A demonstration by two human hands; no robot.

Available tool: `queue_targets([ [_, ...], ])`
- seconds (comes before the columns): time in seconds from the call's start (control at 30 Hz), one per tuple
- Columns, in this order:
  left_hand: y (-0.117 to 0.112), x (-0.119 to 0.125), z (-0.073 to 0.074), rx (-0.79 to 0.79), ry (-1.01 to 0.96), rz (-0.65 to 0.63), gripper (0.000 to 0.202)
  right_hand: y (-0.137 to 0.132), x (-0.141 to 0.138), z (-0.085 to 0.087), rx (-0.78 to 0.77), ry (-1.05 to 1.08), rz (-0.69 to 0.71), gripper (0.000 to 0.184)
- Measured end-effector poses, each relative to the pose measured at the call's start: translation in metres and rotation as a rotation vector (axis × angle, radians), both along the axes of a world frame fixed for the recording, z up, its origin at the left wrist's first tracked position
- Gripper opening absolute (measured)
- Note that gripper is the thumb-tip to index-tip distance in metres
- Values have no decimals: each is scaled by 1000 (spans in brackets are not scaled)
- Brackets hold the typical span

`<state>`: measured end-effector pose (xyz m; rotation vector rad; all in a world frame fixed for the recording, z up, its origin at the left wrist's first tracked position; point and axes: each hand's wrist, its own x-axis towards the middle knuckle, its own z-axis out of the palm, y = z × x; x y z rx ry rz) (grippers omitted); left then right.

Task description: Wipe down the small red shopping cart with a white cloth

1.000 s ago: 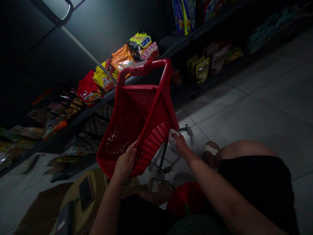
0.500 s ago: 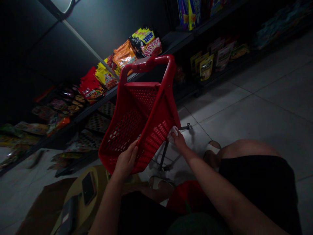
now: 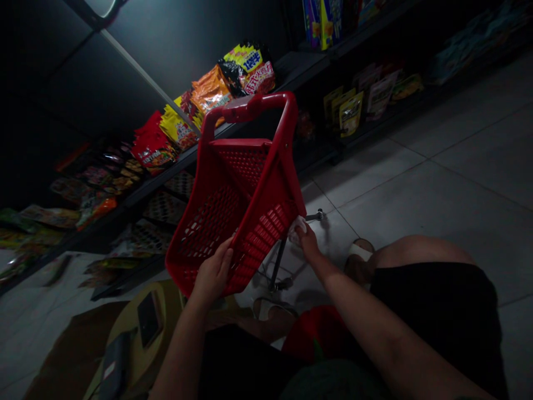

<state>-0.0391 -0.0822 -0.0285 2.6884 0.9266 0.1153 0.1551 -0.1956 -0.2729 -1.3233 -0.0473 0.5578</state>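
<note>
A red plastic shopping cart (image 3: 270,194) with perforated walls stands tilted in front of me, its handle towards the shelves. My left hand (image 3: 213,273) grips the near rim of its basket, thumb on the outside and fingers hidden inside. Bunched in my closed right hand (image 3: 307,240) is a crumpled white cloth (image 3: 296,229), by the lower side wall near the right end of the basket. Whether the cloth touches the wall is hard to tell. Below the basket shows the cart's dark metal frame (image 3: 278,266).
Beyond the cart runs a dark shelf (image 3: 141,191) with bagged snacks (image 3: 212,89). At lower left a phone (image 3: 149,318) and a dark device (image 3: 114,358) lie on a round yellowish stool (image 3: 166,303). Tiled floor (image 3: 470,178) spreads to the right.
My right hand with the cloth has shifted slightly right and down along the cart's side. My left hand keeps its hold on the rim.
</note>
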Motion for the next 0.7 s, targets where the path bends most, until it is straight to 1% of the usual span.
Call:
queue_targets([
  [0.1,0,0,1,-6,3,9,54,6,-3,0,-113,-111,-55,57],
  [0.17,-1,1,1,-9,5,16,54,11,-4,1,-157,-172,-65,60],
  [0.27,-1,3,1,-14,5,20,55,18,-9,3,-145,-159,-30,62],
  [0.43,-3,11,0,21,11,26,54,23,-36,12,-92,-165,44,57],
  [0.5,-4,13,0,24,11,28,54,22,-41,15,-61,-176,56,55],
  [0.6,-5,14,0,11,9,25,54,20,-28,19,-75,-169,16,52],
  [0.7,-4,12,1,0,4,17,54,19,-9,21,-80,-148,35,47],
])
